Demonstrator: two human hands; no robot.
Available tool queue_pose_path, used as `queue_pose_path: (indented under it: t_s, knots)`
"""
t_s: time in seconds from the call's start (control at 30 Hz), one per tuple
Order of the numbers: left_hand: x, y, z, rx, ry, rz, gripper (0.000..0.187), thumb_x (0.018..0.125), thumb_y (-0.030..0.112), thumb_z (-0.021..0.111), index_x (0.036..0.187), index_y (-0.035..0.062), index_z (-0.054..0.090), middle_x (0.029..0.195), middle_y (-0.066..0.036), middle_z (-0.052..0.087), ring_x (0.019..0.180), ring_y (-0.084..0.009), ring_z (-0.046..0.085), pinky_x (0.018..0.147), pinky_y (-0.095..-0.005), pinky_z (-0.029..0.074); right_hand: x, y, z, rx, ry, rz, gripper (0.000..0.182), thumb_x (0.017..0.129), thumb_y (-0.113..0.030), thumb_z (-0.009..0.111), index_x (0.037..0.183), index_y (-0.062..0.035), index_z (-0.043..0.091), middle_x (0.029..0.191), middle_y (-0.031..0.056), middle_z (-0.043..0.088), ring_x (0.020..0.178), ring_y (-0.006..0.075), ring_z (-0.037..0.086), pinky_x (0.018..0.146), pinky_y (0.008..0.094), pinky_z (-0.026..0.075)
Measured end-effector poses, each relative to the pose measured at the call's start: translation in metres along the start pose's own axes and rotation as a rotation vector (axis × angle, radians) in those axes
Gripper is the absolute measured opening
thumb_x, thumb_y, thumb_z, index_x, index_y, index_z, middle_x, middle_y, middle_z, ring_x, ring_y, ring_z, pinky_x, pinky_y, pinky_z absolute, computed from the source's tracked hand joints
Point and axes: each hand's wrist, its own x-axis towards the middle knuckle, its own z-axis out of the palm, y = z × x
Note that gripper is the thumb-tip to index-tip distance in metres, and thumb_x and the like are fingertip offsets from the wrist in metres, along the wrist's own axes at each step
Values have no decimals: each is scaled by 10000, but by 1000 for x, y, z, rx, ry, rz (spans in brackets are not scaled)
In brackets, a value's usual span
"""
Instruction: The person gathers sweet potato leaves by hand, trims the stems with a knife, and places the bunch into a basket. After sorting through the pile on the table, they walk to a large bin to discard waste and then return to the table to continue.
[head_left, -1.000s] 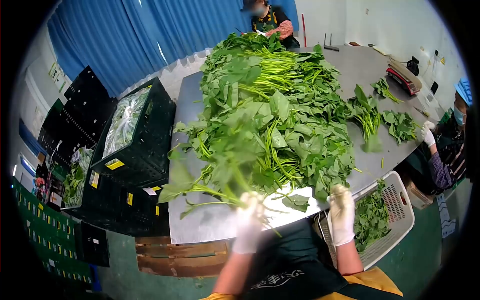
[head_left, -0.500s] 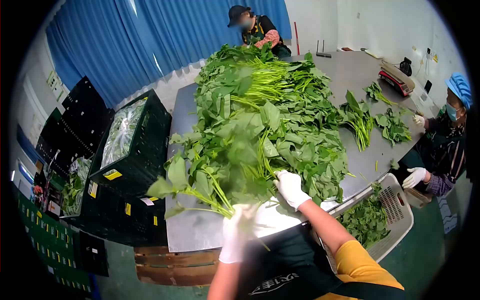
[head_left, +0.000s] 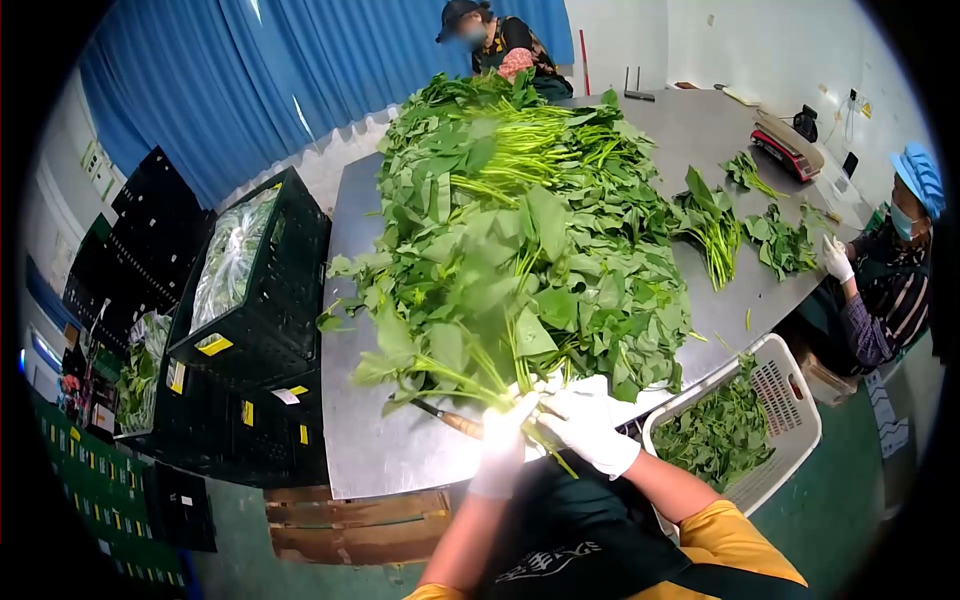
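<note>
My left hand [head_left: 505,440], in a white glove, is closed around the stems of a bunch of leafy greens [head_left: 450,365] in front of me. Close beside it, my white-gloved right hand [head_left: 592,432] has its fingers curled on stems of the same greens, the two hands nearly touching. Leaves fan upward and away from both hands, partly blurred. A knife [head_left: 458,422] with a wooden handle lies on the metal table [head_left: 365,440] left of my left hand. Beyond the bunch, a large heap of greens [head_left: 610,250] covers the table's middle.
A white basket [head_left: 790,420] of greens stands at my right. Dark green crates [head_left: 285,270] are stacked at left, one holding bagged greens. Small bunches [head_left: 710,235] and a red scale [head_left: 785,150] sit at the table's right. One person works at the far end, another at right.
My right hand has come left from the heap to beside my left hand. My left hand and its bunch have shifted slightly right, and the knife now shows on the table.
</note>
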Motion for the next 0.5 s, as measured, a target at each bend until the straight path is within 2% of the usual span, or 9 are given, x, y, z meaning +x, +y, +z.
queue_pose_path:
  t_s: [0.1, 0.13, 0.2, 0.23, 0.3, 0.33, 0.4, 0.43, 0.5]
  knots:
    - [8, -17, -8, -25, -23, -125, 158, 824, 68, 659, 958, -13, 641, 789, -27, 625, 675, -91, 565, 592, -192, 440, -5, 5, -4, 20, -21, -44, 197, 764, -189, 674, 918, -71, 709, 797, 90, 661, 700, 231, 640, 617, 314, 510]
    - [10, -26, -12, -24, -25, -129, 158, 824, 68, 659, 958, -13, 641, 789, -27, 625, 675, -91, 565, 592, -192, 440, -9, 3, -1, 173, -19, 188, 175, 765, -145, 663, 905, -52, 711, 794, 94, 668, 703, 237, 641, 630, 304, 514]
    - [11, -30, -12, 129, -6, 77, 134, 826, 60, 660, 938, -10, 642, 778, -29, 618, 647, -95, 559, 581, -202, 444, -14, 7, -10, 281, 101, 127, 150, 793, -111, 644, 899, -28, 709, 798, 94, 681, 679, 203, 644, 650, 277, 510]
    - [11, -33, -8, 43, 123, 17, 104, 841, 65, 643, 919, 2, 617, 781, -39, 611, 631, -96, 540, 565, -214, 441, -17, 2, -19, 807, 49, 671, 164, 827, -93, 607, 921, 5, 699, 807, 85, 690, 682, 154, 640, 677, 251, 502]
    - [3, 1, 1, 10, 171, -46, 95, 846, 62, 632, 915, 7, 596, 792, -50, 608, 636, -96, 528, 574, -220, 439, -35, 15, -37, 963, 259, 666, 140, 839, -58, 572, 865, 34, 673, 802, 77, 679, 664, 117, 613, 622, 212, 459]
    - [1, 14, 0, -24, 222, -109, 89, 852, 59, 622, 910, 12, 574, 803, -60, 604, 641, -95, 517, 583, -227, 438, -39, 21, -50, 1133, 531, 862, 107, 849, -64, 572, 864, 9, 649, 767, 56, 648, 640, 108, 581, 597, 189, 431]
    - [7, 7, -24, -124, 230, -35, 118, 851, 59, 619, 929, 23, 538, 841, -96, 602, 637, -110, 517, 586, -231, 441, -74, 74, -52, 1424, 994, 611, 297, 934, -208, 542, 1140, 6, 546, 957, 51, 597, 712, 83, 558, 640, 189, 483]
    - [3, 17, -19, -163, 240, -15, 122, 851, 60, 621, 933, 20, 540, 842, -96, 604, 645, -112, 519, 591, -230, 442, -84, 91, -64, 1609, 1037, 639, 427, 947, -243, 524, 1289, -1, 440, 1143, 112, 554, 737, 81, 570, 653, 197, 505]
    - [-2, 29, -12, -201, 245, 7, 126, 851, 60, 624, 937, 16, 543, 843, -95, 605, 652, -114, 521, 596, -229, 443, -77, 89, -69, 1757, 914, 655, 478, 939, -256, 539, 1302, 31, 418, 1141, 141, 535, 754, 83, 571, 683, 188, 517]
